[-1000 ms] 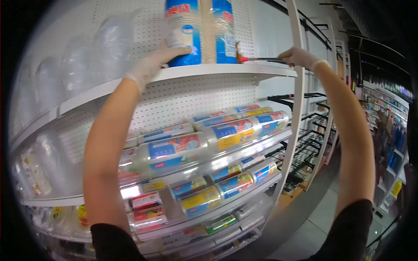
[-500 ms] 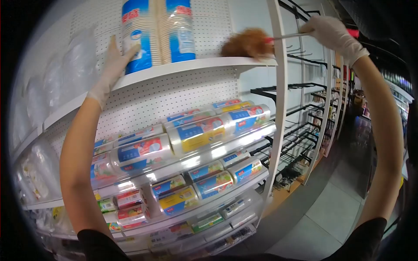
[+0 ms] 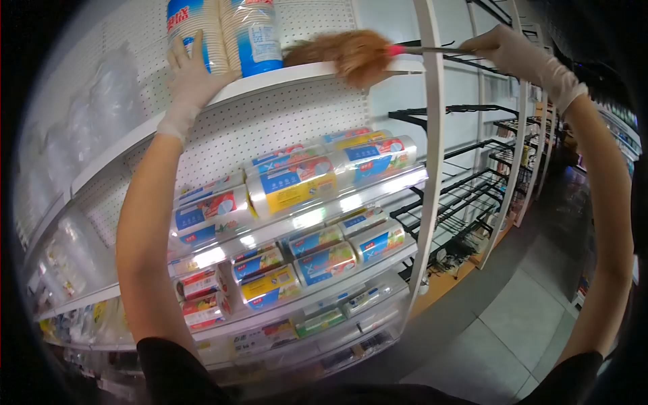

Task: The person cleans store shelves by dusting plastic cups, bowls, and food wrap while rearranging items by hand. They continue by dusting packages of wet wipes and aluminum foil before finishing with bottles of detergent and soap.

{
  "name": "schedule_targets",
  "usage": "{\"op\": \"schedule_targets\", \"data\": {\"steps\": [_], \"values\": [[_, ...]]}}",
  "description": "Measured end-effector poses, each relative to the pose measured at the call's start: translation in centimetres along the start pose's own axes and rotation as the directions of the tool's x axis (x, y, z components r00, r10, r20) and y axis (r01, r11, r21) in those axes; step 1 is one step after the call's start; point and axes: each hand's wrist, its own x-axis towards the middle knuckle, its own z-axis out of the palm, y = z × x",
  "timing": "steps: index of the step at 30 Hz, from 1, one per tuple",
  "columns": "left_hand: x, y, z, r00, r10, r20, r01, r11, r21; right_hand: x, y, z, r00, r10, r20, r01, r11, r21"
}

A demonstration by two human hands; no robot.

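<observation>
My gloved left hand (image 3: 191, 75) rests flat against a pack of stacked paper cups (image 3: 200, 34) with a blue label, standing on the top shelf (image 3: 297, 73). A second cup pack (image 3: 255, 30) stands right beside it. My gloved right hand (image 3: 507, 48) grips the thin handle of a brown feather duster (image 3: 341, 49). The duster's feathers lie on the bare right part of the top shelf, just right of the cup packs.
Below are shelves with rolls of plastic wrap and bags (image 3: 297, 185), lit from under. Clear plastic packs (image 3: 101, 108) stand to the left. A white upright post (image 3: 432, 135) ends the unit; empty black wire racks (image 3: 472, 202) and a tiled aisle (image 3: 513, 324) lie to the right.
The duster has swept left along the top shelf toward the cup packs. My left hand has shifted up onto the front of the left cup pack. The view has turned slightly left.
</observation>
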Motion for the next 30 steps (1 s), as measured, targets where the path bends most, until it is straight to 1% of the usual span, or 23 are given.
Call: {"op": "schedule_targets", "data": {"steps": [1, 2, 5, 6, 7, 9, 10, 12, 15, 17, 18, 19, 20, 22, 23, 24, 25, 26, 28, 29, 30], "values": [[0.2, -0.3, 0.5, 1.0, 0.012, -0.011, -0.013, 1.0, -0.018, 0.0, 4.2, 1.8, 0.998, -0.055, -0.014, 0.055, 0.998, -0.032], [0.3, -0.7, 0.7, 0.999, 0.019, -0.026, -0.02, 0.999, -0.033, 0.2, 9.3, 2.6, 0.997, -0.082, 0.011, 0.083, 0.974, -0.21], [0.2, -0.7, 0.7, 1.0, 0.008, -0.014, -0.009, 0.999, -0.051, 2.4, 6.5, 2.9, 0.999, -0.038, 0.023, 0.043, 0.946, -0.321], [0.1, -0.6, 0.8, 0.999, 0.022, -0.023, -0.024, 0.997, -0.067, 2.3, 5.1, 4.0, 0.992, -0.067, -0.105, 0.065, 0.998, -0.024], [-0.2, -0.7, 0.9, 0.999, 0.023, -0.03, -0.024, 0.998, -0.055, 2.2, 2.5, 3.1, 0.999, 0.036, -0.018, -0.035, 0.998, 0.06], [0.0, -0.7, 1.1, 0.997, 0.031, -0.065, -0.033, 0.999, -0.032, 2.0, -3.4, 1.1, 0.958, 0.241, 0.156, -0.267, 0.948, 0.175], [0.1, -0.5, 1.1, 0.994, 0.052, -0.092, -0.057, 0.997, -0.048, 2.0, 0.7, 3.5, 0.993, 0.094, 0.073, -0.105, 0.981, 0.161], [-0.4, -0.5, 0.6, 0.986, 0.094, -0.135, -0.104, 0.992, -0.069, 0.6, -0.5, 1.1, 0.974, 0.183, 0.13, -0.192, 0.98, 0.055], [-1.2, 2.2, -3.7, 1.0, 0.001, -0.008, -0.001, 1.0, -0.017, -3.8, -3.0, -2.4, 0.954, 0.262, 0.146, -0.259, 0.965, -0.035], [-1.4, 2.0, -4.0, 0.999, -0.038, 0.032, 0.041, 0.996, -0.078, -7.8, -4.5, -3.2, 0.939, 0.313, 0.146, -0.31, 0.95, -0.041], [-1.0, 1.3, -3.2, 0.993, 0.011, -0.12, -0.037, 0.974, -0.222, -10.7, -5.2, -2.8, 0.927, 0.345, 0.146, -0.346, 0.938, -0.016], [-0.4, 0.1, -2.1, 0.96, 0.039, -0.276, -0.137, 0.929, -0.344, -14.0, -5.9, -1.9, 0.912, 0.381, 0.155, -0.388, 0.922, 0.019], [-0.7, -0.9, -1.5, 0.903, 0.042, -0.427, -0.248, 0.864, -0.438, -17.2, -6.6, -0.7, 0.896, 0.413, 0.164, -0.427, 0.902, 0.06], [-4.3, -0.9, -3.5, 0.899, 0.003, -0.437, -0.215, 0.873, -0.437, -25.2, -7.5, 2.0, 0.862, 0.475, 0.176, -0.502, 0.848, 0.171], [-6.8, -2.3, -3.5, 0.912, 0.076, -0.403, -0.222, 0.918, -0.328, -28.9, -7.9, 3.4, 0.848, 0.497, 0.182, -0.529, 0.817, 0.23], [-10.1, -3.3, -3.8, 0.991, 0.04, 0.13, 0.036, 0.841, -0.539, -32.6, -8.2, 4.5, 0.836, 0.514, 0.191, -0.548, 0.789, 0.277], [-13.7, -2.8, -5.7, 0.929, 0.274, -0.249, -0.36, 0.823, -0.439, -35.6, -8.2, 5.6, 0.835, 0.511, 0.205, -0.551, 0.777, 0.303], [-17.6, -3.4, -5.8, 0.927, 0.376, -0.008, -0.321, 0.78, -0.537, -38.2, -8.2, 6.7, 0.84, 0.495, 0.223, -0.543, 0.783, 0.304], [-24.9, -2.6, -6.2, 0.903, 0.357, 0.239, -0.281, 0.912, -0.299, -39.8, -7.5, 8.8, 0.864, 0.439, 0.246, -0.494, 0.833, 0.25], [-28.1, -2.3, -5.8, 0.92, 0.3, 0.253, -0.214, 0.924, -0.317, -38.6, -8.3, 9.9, 0.816, 0.509, 0.274, -0.577, 0.743, 0.34], [-30.3, -1.9, -5.9, 0.934, 0.245, 0.26, -0.151, 0.93, -0.336, -35.6, -9.0, 9.7, 0.787, 0.526, 0.322, -0.616, 0.685, 0.389]]}}
